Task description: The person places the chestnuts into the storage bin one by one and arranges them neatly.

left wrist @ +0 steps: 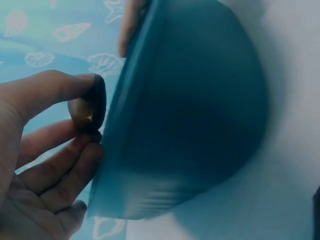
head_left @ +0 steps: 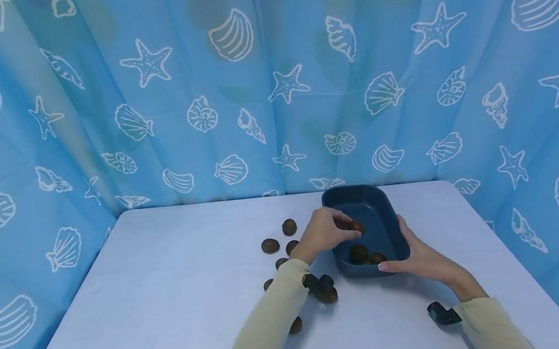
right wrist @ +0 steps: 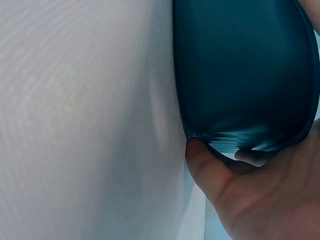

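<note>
In the head view my left hand (head_left: 324,231) reaches over the left rim of a dark blue plastic basin (head_left: 370,209). Its thumb and fingers pinch a brown kiwi (left wrist: 89,107), seen close up in the left wrist view beside the basin wall. Two more kiwis, one a bit larger (head_left: 358,254), the other (head_left: 377,258) by the near wall, lie inside the basin. At the near right corner my right hand (head_left: 422,259) grips the basin, thumb on the near rim and fingers along the right side. The right wrist view shows that thumb (right wrist: 207,162) at the rim.
Several loose kiwis (head_left: 270,246) are spread on the white table (head_left: 170,309) left of the basin, some partly hidden by the left forearm. A blue curtain (head_left: 249,113) with shell prints hangs behind the table and on both sides. Dark wrist cameras (head_left: 443,314) protrude from the sleeves.
</note>
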The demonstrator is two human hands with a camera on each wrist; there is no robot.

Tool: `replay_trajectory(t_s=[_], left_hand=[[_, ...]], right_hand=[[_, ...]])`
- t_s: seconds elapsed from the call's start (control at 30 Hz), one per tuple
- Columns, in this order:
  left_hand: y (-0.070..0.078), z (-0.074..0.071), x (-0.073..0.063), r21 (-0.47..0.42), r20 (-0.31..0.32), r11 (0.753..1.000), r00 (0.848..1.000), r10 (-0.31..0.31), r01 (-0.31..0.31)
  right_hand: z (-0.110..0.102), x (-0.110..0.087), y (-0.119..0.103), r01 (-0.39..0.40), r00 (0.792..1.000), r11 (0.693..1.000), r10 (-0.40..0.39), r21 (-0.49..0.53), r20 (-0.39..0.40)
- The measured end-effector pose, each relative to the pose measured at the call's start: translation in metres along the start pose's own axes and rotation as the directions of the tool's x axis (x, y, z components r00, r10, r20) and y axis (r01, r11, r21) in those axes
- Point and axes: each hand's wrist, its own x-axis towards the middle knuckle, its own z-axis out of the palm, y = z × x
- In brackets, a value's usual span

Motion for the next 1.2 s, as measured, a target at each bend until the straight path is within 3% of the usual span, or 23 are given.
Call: replay_trajectory(t_s=[0.37, 0.63, 1.03, 1.2], left_hand=[[0.007, 0.022, 0.002, 0.145, 0.045, 0.989, 0.998, -0.039, 0.032], [0.01, 0.042, 0.001, 0.329, 0.012, 0.944, 1.0, -0.002, -0.002], [0.013, 0.053, 0.002, 0.473, -0.023, 0.881, 1.0, -0.008, 0.018], [0.013, 0.055, 0.003, 0.49, -0.01, 0.872, 1.0, -0.014, 0.017]], right_hand=[[0.001, 0.001, 0.0, 0.009, 1.0, 1.0, -0.009, -0.016, -0.014], [0.002, 0.001, 0.002, 0.019, 1.0, 1.0, -0.019, -0.008, -0.021], [0.001, -0.001, -0.001, 0.046, 0.999, 0.999, -0.046, -0.004, -0.02], [0.001, -0.001, 0.0, 0.037, 0.999, 0.999, -0.037, -0.003, -0.013]])
